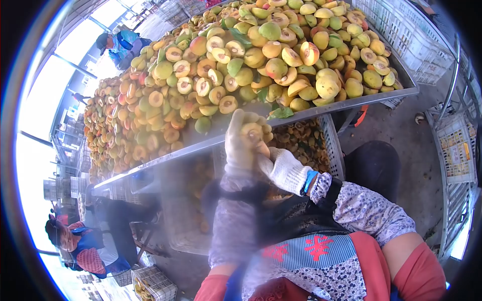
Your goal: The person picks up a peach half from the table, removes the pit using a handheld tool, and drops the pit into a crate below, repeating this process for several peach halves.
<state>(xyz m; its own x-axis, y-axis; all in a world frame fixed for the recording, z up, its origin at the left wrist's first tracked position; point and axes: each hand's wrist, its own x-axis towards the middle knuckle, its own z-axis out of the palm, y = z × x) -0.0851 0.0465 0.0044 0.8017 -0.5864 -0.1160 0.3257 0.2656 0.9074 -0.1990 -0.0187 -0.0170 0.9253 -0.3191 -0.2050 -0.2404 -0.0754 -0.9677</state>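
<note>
My left hand (241, 143), in a pale work glove, is closed around a halved yellow peach (252, 132) just over the near edge of the metal table. Against it, from the right, comes my right hand (286, 169) in a white knitted glove. Its fingers are curled and pressed together at the fruit; what they grip is hidden. Beyond both hands, a big heap of yellow-green and reddish peaches (271, 55) covers the table, many cut in half with the stones showing. A green leaf (280, 113) lies at the table edge.
The metal table rim (351, 103) runs across in front of me. Under it stands a plastic crate (331, 145) with peach pieces. White crates (406, 40) are stacked at the right. One co-worker (85, 246) sits at lower left, another (123, 45) across the heap.
</note>
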